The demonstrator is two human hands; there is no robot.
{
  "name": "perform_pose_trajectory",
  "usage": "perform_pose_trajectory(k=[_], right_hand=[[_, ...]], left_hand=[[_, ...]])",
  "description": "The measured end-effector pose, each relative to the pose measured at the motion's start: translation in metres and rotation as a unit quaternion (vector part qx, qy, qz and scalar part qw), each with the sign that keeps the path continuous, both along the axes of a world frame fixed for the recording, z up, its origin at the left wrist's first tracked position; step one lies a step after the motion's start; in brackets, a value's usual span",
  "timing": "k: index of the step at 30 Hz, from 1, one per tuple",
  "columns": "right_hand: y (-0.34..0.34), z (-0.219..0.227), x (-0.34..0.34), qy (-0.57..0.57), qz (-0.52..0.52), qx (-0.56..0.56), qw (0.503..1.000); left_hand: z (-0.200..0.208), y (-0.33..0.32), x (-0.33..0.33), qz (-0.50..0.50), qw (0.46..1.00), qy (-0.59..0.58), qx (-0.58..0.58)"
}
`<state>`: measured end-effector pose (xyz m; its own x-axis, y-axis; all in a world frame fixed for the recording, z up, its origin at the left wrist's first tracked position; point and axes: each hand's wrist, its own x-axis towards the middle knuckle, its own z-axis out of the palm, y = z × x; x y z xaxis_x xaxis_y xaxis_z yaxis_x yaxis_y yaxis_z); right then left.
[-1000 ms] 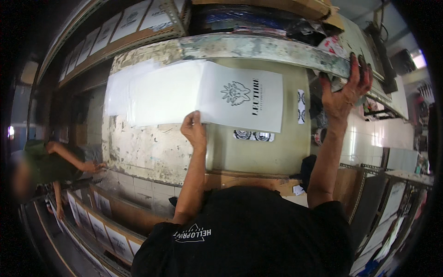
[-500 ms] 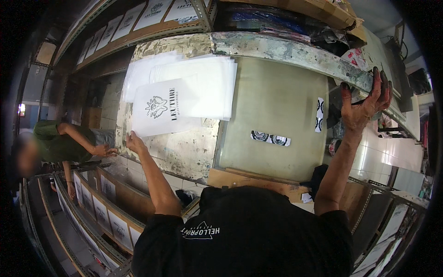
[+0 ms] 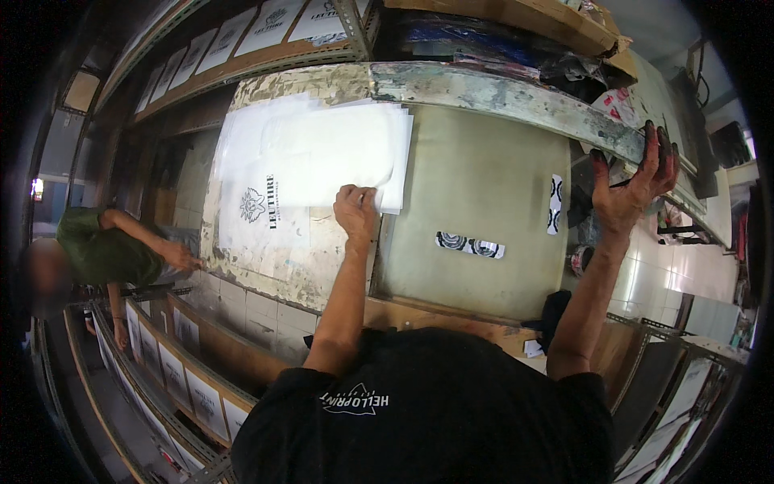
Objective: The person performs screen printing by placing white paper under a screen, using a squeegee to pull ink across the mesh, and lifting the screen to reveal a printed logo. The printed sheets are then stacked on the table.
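Note:
My left hand [image 3: 355, 208] is closed at the near right corner of a stack of white sheets [image 3: 330, 137], thumb and fingers pinching the corner of a sheet. A white sheet printed with a black emblem and lettering [image 3: 256, 211] lies to the left of that hand, overlapping the stack. My right hand [image 3: 633, 189] has dark-stained fingertips and is hooked over the right end of a long paint-spattered frame bar [image 3: 500, 97]. Between my hands lies a flat, pale olive panel [image 3: 476, 177]. Two black-and-white patterned strips [image 3: 470, 244] are on it, one near its right edge.
A person in a green shirt [image 3: 109, 250] stands at the left. Racks hold printed white sheets [image 3: 218, 40] at the far left and more [image 3: 173, 367] at the near left. A cardboard box [image 3: 516, 20] lies beyond the bar. The worktop [image 3: 274, 278] is paint-stained.
My left hand has let go of the printed sheet, which now lies further left and nearer, and has moved right to the stack's corner. My right hand stays at the bar, slightly lower left.

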<state>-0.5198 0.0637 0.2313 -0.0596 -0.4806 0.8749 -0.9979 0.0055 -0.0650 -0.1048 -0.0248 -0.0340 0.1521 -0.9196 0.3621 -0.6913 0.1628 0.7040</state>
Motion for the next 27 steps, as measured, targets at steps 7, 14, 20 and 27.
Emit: perform_pose_trajectory(k=[7,14,20,27], right_hand=[[-0.001,-0.001,0.001,-0.016,0.014,-0.023,1.000],[0.001,-0.005,0.002,-0.033,-0.002,-0.010,0.999],[0.001,-0.009,-0.005,-0.032,0.004,0.000,0.999],[0.004,-0.009,-0.004,-0.035,0.006,0.010,0.999]], left_hand=[[0.065,-0.030,-0.003,-0.117,0.986,0.115,0.017],[0.045,0.006,-0.071,-0.317,0.902,-0.276,0.097],[0.024,-0.002,-0.161,-0.392,0.882,-0.249,0.075],[0.017,0.009,-0.202,-0.458,0.845,-0.267,0.067]])
